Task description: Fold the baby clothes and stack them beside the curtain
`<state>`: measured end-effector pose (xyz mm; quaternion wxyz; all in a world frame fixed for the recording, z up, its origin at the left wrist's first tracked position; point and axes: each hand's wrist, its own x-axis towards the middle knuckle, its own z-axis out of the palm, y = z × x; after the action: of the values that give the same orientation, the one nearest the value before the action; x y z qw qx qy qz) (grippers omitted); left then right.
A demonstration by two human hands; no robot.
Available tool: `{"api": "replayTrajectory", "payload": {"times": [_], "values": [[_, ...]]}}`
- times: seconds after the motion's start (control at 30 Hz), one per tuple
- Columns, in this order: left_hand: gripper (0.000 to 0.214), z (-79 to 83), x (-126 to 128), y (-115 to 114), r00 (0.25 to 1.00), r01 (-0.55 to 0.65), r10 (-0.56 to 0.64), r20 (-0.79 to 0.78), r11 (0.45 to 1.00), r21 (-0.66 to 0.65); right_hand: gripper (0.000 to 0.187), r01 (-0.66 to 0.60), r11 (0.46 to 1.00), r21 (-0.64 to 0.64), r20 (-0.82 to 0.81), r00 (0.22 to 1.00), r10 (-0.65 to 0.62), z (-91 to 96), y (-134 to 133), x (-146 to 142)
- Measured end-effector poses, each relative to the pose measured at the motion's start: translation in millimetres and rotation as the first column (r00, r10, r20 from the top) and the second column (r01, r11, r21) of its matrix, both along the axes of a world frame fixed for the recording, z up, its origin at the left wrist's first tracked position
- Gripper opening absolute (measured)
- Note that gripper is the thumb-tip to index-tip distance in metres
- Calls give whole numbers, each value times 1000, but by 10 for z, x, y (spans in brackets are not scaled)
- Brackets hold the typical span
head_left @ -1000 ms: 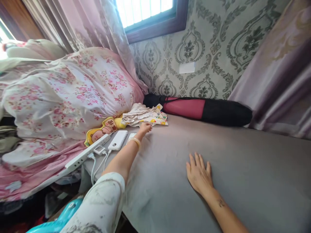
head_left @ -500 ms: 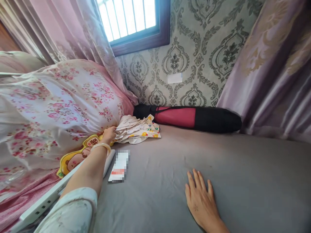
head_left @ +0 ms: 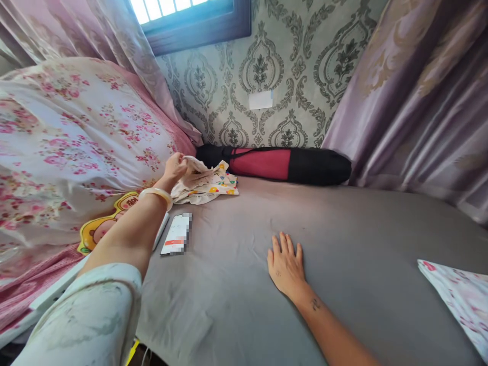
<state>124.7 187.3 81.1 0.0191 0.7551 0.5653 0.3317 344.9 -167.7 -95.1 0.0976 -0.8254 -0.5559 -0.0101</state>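
1. Bare left hand: stretched far forward on a nearly straight arm, fingers curled shut, wrist slightly raised.
2. Bare right hand: laid flat, palm down, fingers close together pointing forward, forearm angling in from lower right.

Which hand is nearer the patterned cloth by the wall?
Left. The left hand grips the patterned cloth; the right hand lies flat on the grey sheet, apart from it.
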Motion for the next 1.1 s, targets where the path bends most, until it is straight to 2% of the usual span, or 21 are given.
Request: {"api": "replayTrajectory", "payload": {"times": [0.1,0.17,0.27,0.37,0.43,0.53,0.57,0.63,0.73,0.83,0.9,0.93,1.0,1.03,1.1], "values": [[19,103,405,-227,936,193,-211,281,977,92,54,-11,1000,15,-27,1000,12,9,-31,-10],[20,169,657,-446,833,320,-335,441,941,110,53,-9,999,41,-56,998,11,-1,-49,1],[19,216,976,-849,640,509,-437,633,857,77,47,-22,992,124,-176,983,44,38,-54,71],[30,175,1208,-1306,470,723,-516,716,690,23,43,38,945,325,-390,915,98,253,-74,203],[35,135,1317,-1628,396,821,-560,728,571,-8,45,180,860,477,-494,864,93,489,-120,295],[36,135,1412,-2096,347,903,-622,702,424,-71,50,298,693,657,-511,851,118,847,-215,404],[37,155,1427,-2233,338,922,-640,690,372,-106,50,287,657,697,-506,846,167,939,-246,434],[38,213,1433,-2451,316,947,-668,674,266,-181,47,239,636,734,-527,791,312,1072,-303,496],[38,304,1399,-2612,271,959,-698,663,136,-248,37,237,653,719,-631,616,471,1207,-407,601],[41,376,1342,-2649,178,961,-720,671,-19,-275,33,329,668,667,-725,495,480,1409,-619,674],[44,413,1315,-2687,119,946,-716,688,-128,-297,30,361,708,607,-784,419,458,1599,-829,674],[43,423,1312,-2720,104,937,-711,695,-164,-308,29,364,737,570,-813,378,442,1693,-941,664],[39,403,1342,-2799,91,926,-704,704,-201,-320,29,349,792,500,-858,323,400,1841,-1135,655],[37,365,1377,-2836,93,925,-697,711,-205,-321,29,335,814,475,-870,320,376,1881,-1203,671],[33,220,1492,-2883,100,931,-663,742,-201,-305,29,309,847,432,-873,379,306,1879,-1270,767]]}}
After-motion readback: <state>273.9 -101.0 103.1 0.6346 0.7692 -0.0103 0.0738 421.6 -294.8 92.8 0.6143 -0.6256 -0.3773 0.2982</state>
